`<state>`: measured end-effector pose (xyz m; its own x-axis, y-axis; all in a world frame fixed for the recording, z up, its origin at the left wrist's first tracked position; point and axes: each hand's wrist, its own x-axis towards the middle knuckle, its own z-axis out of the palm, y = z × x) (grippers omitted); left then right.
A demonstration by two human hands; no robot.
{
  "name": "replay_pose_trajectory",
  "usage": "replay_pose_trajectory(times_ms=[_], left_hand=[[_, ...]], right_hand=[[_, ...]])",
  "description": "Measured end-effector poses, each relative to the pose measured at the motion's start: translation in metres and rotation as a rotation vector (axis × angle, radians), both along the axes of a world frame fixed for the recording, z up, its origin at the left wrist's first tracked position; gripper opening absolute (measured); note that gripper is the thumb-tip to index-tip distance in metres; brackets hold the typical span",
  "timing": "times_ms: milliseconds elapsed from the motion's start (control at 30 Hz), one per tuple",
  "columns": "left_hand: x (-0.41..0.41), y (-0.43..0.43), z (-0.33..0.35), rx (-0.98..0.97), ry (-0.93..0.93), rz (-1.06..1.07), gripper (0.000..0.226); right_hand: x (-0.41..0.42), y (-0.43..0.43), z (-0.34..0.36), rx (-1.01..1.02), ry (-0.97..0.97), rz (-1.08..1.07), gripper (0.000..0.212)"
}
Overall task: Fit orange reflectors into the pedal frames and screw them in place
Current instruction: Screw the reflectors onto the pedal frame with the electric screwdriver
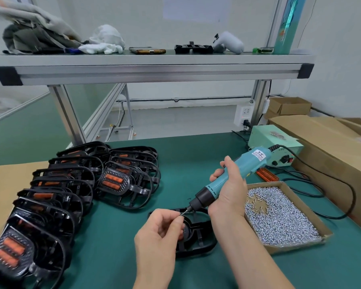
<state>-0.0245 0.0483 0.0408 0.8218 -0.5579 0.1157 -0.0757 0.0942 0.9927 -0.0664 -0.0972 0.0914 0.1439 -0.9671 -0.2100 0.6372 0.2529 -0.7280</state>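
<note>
Head view: the right hand [229, 190] grips the electric screwdriver [256, 158], fingers curled round its smooth teal plastic barrel, with the black nose tilted down and to the left. The left hand [158, 232] pinches a small silvery screw [182, 213] between thumb and forefinger, right at the tip of the driver bit; its other fingers are curled in. Directly under both hands lies a pedal frame [198, 236], a glossy black plastic loop with inner ribs, flat on the green mat [113, 236]. Whether a reflector sits in it cannot be told, as the left hand covers its middle.

Just right of the right wrist stands a shallow cardboard tray [296, 246] heaped with short, shiny metal screws [279, 217]. Beyond it a loose orange reflector [267, 175], long and ribbed, lies on the mat near a pale green control box [277, 147]. To the left, well apart from the hands, finished pedal frames [121, 182] overlap in two rows, each showing orange strips in a dimpled oval plate.
</note>
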Motion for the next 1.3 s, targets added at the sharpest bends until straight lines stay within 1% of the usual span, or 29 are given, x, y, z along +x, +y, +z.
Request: replay_pose_trajectory(times_ms=[233,333,367,433,500,567,633,733,800,867,967,1167,1300], left_hand=[[0.011,-0.001,-0.004,0.097,-0.083,-0.084,0.032],[0.017,0.002,-0.006,0.132,-0.13,-0.088,0.033],[0.021,0.003,-0.007,0.153,-0.174,-0.076,0.034],[0.031,0.005,-0.01,0.237,-0.358,-0.059,0.034],[0.041,0.007,-0.012,0.36,-0.565,-0.08,0.028],[0.049,0.007,-0.019,0.473,-0.671,-0.121,0.021],[0.051,0.006,-0.025,0.52,-0.66,-0.149,0.021],[0.047,0.007,-0.032,0.428,-0.55,-0.128,0.035],[0.046,0.006,-0.036,0.379,-0.515,-0.098,0.038],[0.047,0.005,-0.038,0.377,-0.517,-0.089,0.038],[0.047,0.004,-0.039,0.389,-0.524,-0.092,0.037],[0.049,0.005,-0.042,0.402,-0.529,-0.098,0.036],[0.05,0.004,-0.045,0.409,-0.555,-0.093,0.033]], right_hand=[[-0.001,-0.006,-0.001,-0.083,0.02,-0.041,0.026],[-0.003,-0.01,-0.002,-0.139,0.043,-0.074,0.025],[-0.004,-0.011,-0.002,-0.165,0.049,-0.084,0.025],[-0.006,-0.011,-0.003,-0.221,0.067,-0.099,0.028],[-0.006,-0.009,-0.004,-0.274,0.087,-0.1,0.03],[-0.003,-0.003,-0.006,-0.325,0.109,-0.096,0.028],[0.001,0.004,-0.008,-0.372,0.125,-0.087,0.025],[0.008,0.014,-0.011,-0.455,0.151,-0.058,0.02],[0.012,0.019,-0.013,-0.507,0.171,-0.039,0.018],[0.014,0.022,-0.014,-0.555,0.195,-0.029,0.016],[0.016,0.024,-0.014,-0.611,0.231,-0.01,0.02],[0.017,0.024,-0.013,-0.636,0.269,0.009,0.021],[0.017,0.027,-0.013,-0.659,0.263,0.024,0.018]])
